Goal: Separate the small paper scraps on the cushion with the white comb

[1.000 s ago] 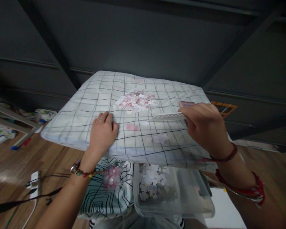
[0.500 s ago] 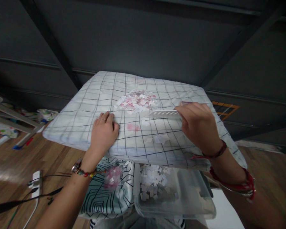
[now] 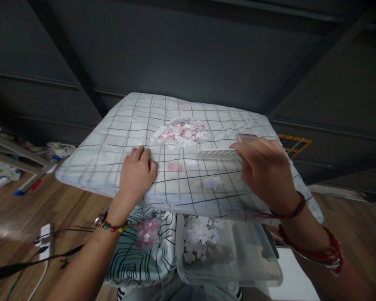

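Note:
My left hand (image 3: 137, 169) lies on a white checked cloth (image 3: 119, 129), holding nothing, its fingers resting on the fabric. Between the thumb and fingers of my right hand (image 3: 265, 167) is one end of a white slotted plastic strip (image 3: 216, 154), whose far end points left just above or on the cloth. Left of the strip's tip lies a heap of white and pink paper scraps (image 3: 181, 131). A few loose scraps (image 3: 212, 182) sit nearer the cloth's front edge, beside a faint pink stain (image 3: 175, 167).
A clear plastic box (image 3: 232, 271) with white paper bits stands below the front edge. Left of it is a teal patterned cloth (image 3: 128, 259) with a pink patch. A phone (image 3: 247, 136) lies behind my right hand. A power strip (image 3: 46, 242) is on the floor.
My right hand has shifted slightly right and toward me with the slotted strip, showing more of the phone. My left hand stays in place.

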Tool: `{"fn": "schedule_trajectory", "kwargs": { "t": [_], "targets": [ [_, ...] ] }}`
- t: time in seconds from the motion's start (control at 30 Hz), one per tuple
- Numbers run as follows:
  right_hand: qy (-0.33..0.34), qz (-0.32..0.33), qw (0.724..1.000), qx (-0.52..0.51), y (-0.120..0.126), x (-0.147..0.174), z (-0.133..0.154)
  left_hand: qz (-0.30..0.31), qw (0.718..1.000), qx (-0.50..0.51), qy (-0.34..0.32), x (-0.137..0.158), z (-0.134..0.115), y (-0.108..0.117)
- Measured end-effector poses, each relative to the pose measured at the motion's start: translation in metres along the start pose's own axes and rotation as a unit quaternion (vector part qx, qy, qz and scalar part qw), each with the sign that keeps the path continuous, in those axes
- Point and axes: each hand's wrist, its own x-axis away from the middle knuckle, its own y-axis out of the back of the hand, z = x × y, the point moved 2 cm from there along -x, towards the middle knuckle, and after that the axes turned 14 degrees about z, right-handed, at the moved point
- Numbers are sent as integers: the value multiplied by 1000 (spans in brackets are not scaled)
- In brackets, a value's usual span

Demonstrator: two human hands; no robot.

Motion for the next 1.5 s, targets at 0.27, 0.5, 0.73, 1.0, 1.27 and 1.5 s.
{"fn": "schedule_trajectory", "kwargs": {
  "t": [0.27, 0.5, 0.73, 1.0, 1.27, 1.5],
  "targets": [
    [16, 7, 1000, 15, 1, 3, -1, 9, 1000, 1, 5, 0, 0, 1],
    [28, 11, 999, -13, -1, -4, 8, 1, 1000, -6, -2, 0, 0, 0],
    [6, -12, 1000, -25, 2, 0, 1, -7, 1000, -2, -3, 0, 0, 0],
    [55, 3, 997, -54, 1, 1, 7, 7, 1000, -4, 2, 0, 0, 1],
    [47, -11, 998, -35, 2, 1, 1, 4, 1000, -2, -5, -1, 0, 0],
    [30, 44, 999, 1, 5, 4, -7, -9, 1000, -5, -5, 0, 1, -2]
  ]
}}
